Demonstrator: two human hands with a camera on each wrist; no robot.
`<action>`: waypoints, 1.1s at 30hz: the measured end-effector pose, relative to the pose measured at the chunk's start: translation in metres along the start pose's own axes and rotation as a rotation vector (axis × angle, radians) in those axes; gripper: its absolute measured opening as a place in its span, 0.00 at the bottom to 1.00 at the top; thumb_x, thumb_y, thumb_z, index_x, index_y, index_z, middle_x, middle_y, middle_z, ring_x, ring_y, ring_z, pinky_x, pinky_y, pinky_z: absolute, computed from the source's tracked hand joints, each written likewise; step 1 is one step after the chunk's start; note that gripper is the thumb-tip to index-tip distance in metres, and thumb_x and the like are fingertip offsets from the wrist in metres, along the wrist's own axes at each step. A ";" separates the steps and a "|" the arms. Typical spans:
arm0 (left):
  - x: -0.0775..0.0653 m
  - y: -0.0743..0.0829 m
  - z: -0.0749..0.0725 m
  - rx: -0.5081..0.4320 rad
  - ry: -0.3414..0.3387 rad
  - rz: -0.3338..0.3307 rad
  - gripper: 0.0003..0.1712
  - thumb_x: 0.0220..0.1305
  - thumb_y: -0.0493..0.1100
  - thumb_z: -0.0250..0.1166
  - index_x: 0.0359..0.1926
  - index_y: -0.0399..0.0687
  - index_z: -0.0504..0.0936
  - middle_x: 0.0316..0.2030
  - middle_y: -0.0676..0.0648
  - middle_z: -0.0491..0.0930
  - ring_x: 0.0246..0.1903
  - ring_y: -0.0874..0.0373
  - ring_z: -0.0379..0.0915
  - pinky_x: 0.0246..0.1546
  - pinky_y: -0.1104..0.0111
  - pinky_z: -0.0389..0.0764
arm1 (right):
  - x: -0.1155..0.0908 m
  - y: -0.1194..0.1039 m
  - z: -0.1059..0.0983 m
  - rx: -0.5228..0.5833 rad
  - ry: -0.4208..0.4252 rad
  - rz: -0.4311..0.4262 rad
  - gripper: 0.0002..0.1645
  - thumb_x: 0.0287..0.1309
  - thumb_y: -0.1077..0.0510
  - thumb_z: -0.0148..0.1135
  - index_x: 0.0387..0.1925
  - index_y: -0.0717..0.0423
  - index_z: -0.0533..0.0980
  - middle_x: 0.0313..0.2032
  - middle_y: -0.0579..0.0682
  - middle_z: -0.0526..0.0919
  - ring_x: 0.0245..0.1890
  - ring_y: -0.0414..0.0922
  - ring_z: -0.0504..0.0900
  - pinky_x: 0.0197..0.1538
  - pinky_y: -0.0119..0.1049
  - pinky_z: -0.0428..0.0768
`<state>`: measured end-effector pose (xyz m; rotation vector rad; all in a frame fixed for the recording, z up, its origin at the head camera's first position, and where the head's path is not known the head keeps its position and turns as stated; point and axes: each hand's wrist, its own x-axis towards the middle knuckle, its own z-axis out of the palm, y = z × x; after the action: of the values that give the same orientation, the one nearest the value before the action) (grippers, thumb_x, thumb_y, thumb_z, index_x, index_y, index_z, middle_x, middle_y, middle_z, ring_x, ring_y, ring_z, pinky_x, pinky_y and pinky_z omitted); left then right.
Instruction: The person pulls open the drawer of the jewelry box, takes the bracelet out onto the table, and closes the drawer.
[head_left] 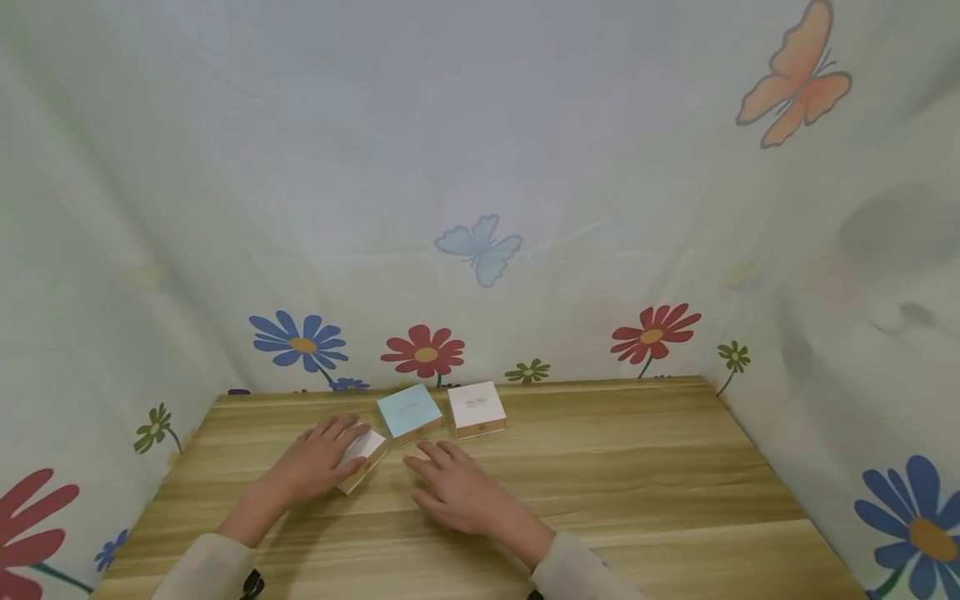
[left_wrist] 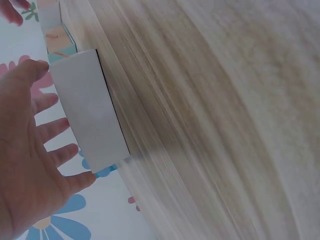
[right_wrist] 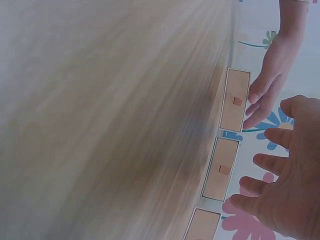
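Note:
My left hand (head_left: 318,458) lies over a small white box (head_left: 365,450) on the table, fingers spread across its top and thumb along the near right side. In the left wrist view the spread fingertips come right to the edge of that box (left_wrist: 90,110). My right hand (head_left: 465,492) hovers over the wood with fingers loosely extended and holds nothing. Just beyond it sit a light blue box (head_left: 409,412) and a second white box (head_left: 477,406). Seen from the right wrist, the boxes show tan sides, the nearest to the left hand being the first box (right_wrist: 235,100).
The boxes stand toward the back of a wood-grain table (head_left: 637,483). A pale curtain (head_left: 337,167) printed with flowers and butterflies hangs behind the table and along both sides. Only a narrow gap separates the blue box from the right-hand white one.

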<state>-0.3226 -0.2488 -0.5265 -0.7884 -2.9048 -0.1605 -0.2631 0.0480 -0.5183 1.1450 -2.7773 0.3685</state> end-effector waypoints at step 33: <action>0.005 -0.016 -0.019 -0.157 -0.245 0.133 0.50 0.59 0.66 0.71 0.75 0.49 0.63 0.74 0.32 0.56 0.69 0.26 0.53 0.58 0.33 0.68 | 0.023 -0.024 0.013 0.031 -0.035 0.071 0.32 0.78 0.40 0.45 0.76 0.44 0.63 0.74 0.54 0.64 0.72 0.56 0.64 0.72 0.49 0.64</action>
<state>-0.3329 -0.2627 -0.5081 -1.0955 -3.0811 -0.3016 -0.2620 0.0126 -0.5220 1.0721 -2.8582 0.4035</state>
